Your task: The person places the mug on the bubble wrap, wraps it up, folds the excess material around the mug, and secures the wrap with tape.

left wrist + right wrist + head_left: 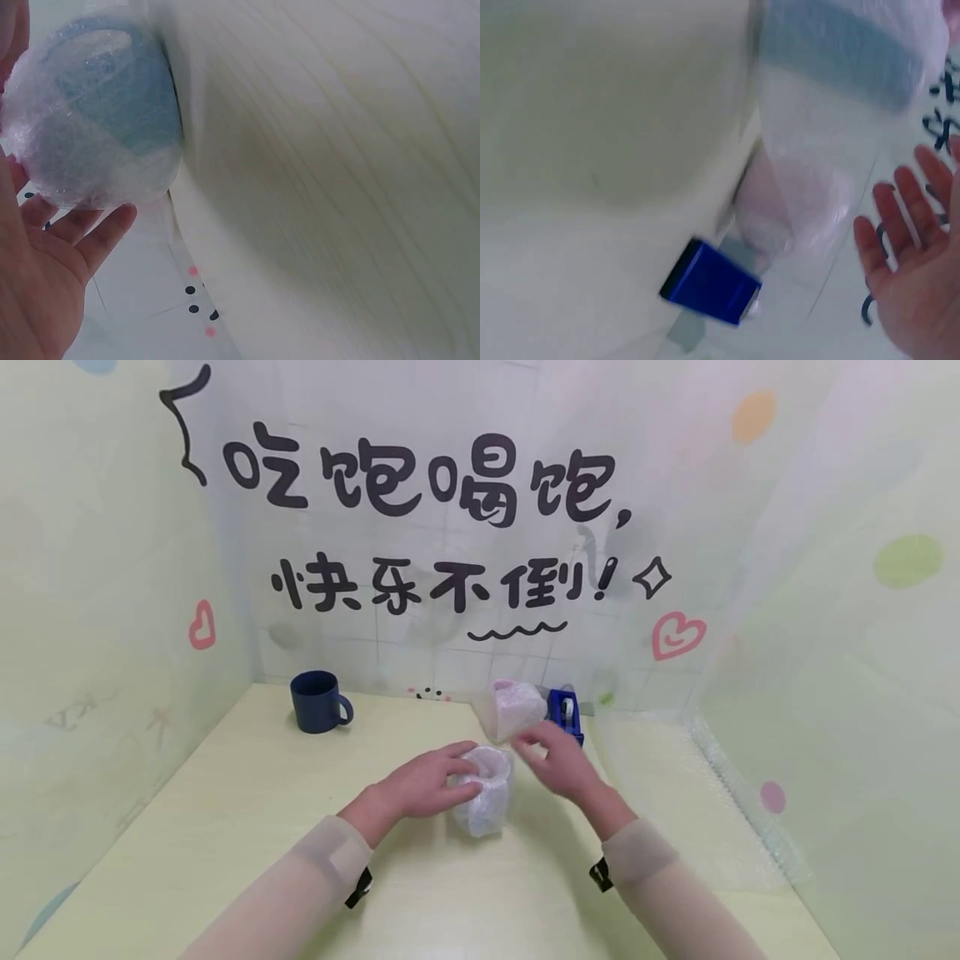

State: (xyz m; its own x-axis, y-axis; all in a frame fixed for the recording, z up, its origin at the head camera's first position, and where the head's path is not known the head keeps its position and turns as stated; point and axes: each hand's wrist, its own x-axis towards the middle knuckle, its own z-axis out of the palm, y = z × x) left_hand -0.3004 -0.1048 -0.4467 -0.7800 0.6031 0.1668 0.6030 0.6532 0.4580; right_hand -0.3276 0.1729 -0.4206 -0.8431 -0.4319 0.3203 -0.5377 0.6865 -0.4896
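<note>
In the head view, a light-blue cup wrapped in bubble wrap point(486, 814) stands upright at mid-table. My left hand point(423, 785) grips it from the left, thumb and fingers at the rim. The left wrist view shows the fingers point(105, 236) against the wrapped side. My right hand point(562, 764) is raised right of the cup, apart from it; in the right wrist view its fingers point(906, 202) are extended with nothing in them. Behind that hand are a pink wrapped cup point(519, 708) and a blue tape dispenser point(711, 285).
A dark blue mug point(313, 706) stands at the back left of the table, handle to the right. A sheet of bubble wrap point(675, 793) lies along the right side. Translucent printed curtains point(465, 668) enclose the table at the back and both sides.
</note>
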